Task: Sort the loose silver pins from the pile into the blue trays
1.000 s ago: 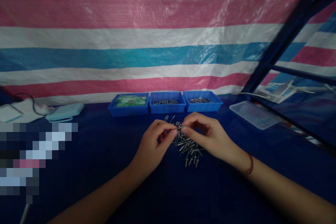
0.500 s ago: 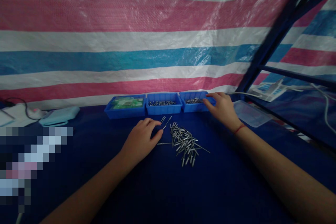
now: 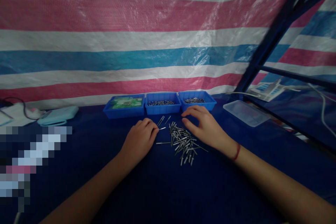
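Note:
A loose pile of silver pop rivets [image 3: 183,140] lies on the dark blue table. My left hand [image 3: 140,136], left of the pile, has thumb and forefinger pinched on a single pop rivet [image 3: 162,128] that points right. Several other rivets [image 3: 161,120] lie apart, just beyond those fingertips. Over the pile's far right side is my right hand [image 3: 203,124], thumb and fingers apart with nothing seen between them. Behind the hands stand a blue bin [image 3: 163,109] and a right-hand blue bin [image 3: 210,106], both holding rivets.
A third blue bin [image 3: 123,113] holds green packets. To the right lies a clear plastic lid [image 3: 246,113], near a dark metal frame [image 3: 262,52]. A light blue case [image 3: 57,114] rests at the left. Striped sheeting [image 3: 105,42] hangs behind.
My right hand has come from the right-hand bin toward me and left, to the pile. My left thumb and forefinger have closed on a rivet.

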{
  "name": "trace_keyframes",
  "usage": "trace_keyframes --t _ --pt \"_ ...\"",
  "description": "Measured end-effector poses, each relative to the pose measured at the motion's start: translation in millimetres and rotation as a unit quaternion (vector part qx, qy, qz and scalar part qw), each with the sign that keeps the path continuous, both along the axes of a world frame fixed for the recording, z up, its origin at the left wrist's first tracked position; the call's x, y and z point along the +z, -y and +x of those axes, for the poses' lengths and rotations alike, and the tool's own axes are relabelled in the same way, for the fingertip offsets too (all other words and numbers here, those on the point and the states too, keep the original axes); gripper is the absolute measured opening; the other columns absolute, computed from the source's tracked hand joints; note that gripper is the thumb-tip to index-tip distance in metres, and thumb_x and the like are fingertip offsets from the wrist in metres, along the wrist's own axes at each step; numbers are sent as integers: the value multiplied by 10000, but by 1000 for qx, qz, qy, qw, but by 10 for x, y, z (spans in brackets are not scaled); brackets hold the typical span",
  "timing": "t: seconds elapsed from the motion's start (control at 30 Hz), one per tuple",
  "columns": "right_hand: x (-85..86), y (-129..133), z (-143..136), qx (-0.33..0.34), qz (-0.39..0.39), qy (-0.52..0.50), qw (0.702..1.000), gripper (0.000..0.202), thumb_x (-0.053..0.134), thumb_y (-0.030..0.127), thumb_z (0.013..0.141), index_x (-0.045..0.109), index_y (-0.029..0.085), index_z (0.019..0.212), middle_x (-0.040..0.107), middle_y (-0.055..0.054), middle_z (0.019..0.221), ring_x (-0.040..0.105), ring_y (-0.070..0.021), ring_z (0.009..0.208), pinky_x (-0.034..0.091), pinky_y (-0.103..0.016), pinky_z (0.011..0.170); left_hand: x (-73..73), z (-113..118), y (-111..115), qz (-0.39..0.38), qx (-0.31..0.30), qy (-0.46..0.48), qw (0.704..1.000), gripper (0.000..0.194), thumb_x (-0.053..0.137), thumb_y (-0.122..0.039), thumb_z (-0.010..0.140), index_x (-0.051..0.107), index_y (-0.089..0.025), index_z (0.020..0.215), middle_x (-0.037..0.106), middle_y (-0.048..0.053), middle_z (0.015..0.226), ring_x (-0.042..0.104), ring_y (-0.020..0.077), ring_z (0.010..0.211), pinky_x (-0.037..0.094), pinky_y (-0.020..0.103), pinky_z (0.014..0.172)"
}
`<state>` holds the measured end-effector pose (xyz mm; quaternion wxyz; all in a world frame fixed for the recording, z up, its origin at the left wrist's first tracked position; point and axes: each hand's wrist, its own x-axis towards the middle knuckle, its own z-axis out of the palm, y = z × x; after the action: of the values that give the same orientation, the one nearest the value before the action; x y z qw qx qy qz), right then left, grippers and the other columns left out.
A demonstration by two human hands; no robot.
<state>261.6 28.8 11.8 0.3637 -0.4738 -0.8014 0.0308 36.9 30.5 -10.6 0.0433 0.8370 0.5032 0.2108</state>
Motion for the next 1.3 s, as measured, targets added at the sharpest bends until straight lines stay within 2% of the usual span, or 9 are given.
trace_keyframes --t 0.1,0.2,0.4,0.57,0.67,0.77,0.87,1.03,1.3 --pt "-6 90 -106 62 -35 -40 997 130 572 200 801 650 189 905 641 -54 935 578 -189 910 444 -381 853 22 69 44 -12 -15 120 993 190 419 -241 905 588 -165 865 573 56 937 543 200 893 423 362 830" --pt "-7 171 -197 135 -71 -123 981 127 602 194 793 635 195 915 646 -35 900 597 -154 851 479 -324 781 87 189 164 -76 -35 240 967 183 417 -271 901 569 -181 853 573 32 904 545 170 829 439 299 733" --pt "19 272 -283 162 -112 -247 949 59 599 215 808 650 206 838 629 -19 816 596 -133 758 488 -296 691 162 324 339 -177 -47 348 919 210 414 -329 892 570 -191 867 605 6 817 551 155 751 435 278 680" --pt "34 299 -292 179 -161 -290 926 102 632 263 785 657 224 876 613 -27 846 586 -141 745 482 -297 635 146 323 324 -194 -65 382 901 228 412 -339 887 584 -193 854 609 9 790 558 159 739 446 273 658" --pt "36 302 -288 169 -167 -307 922 138 643 275 778 657 229 907 615 -24 841 579 -136 731 478 -293 634 147 317 328 -177 -61 366 912 210 433 -322 885 593 -194 843 622 3 784 562 152 721 445 269 657" --pt "28 281 -269 155 -164 -300 927 102 636 287 786 668 215 850 635 -25 806 586 -141 730 476 -304 661 155 304 338 -140 -38 358 922 185 473 -314 874 608 -193 840 619 -8 742 553 143 684 436 265 641" --pt "4 249 -253 137 -189 -304 924 116 642 302 781 674 205 836 668 -28 792 600 -146 730 480 -309 674 154 293 340 -108 -15 389 915 140 536 -304 840 617 -194 869 623 -9 744 557 142 684 440 266 641" --pt "-23 224 -265 163 -240 -364 885 116 672 289 755 681 216 845 695 -3 807 625 -123 741 493 -283 705 148 304 348 -93 -19 450 888 148 632 -245 756 616 -187 891 651 8 806 581 141 702 462 265 645" --pt "-21 264 -310 200 -297 -415 837 100 686 258 745 696 241 843 696 17 789 620 -97 704 500 -250 685 185 286 369 -64 -14 418 906 90 597 -261 793 647 -203 840 654 -3 746 576 138 666 464 260 626"
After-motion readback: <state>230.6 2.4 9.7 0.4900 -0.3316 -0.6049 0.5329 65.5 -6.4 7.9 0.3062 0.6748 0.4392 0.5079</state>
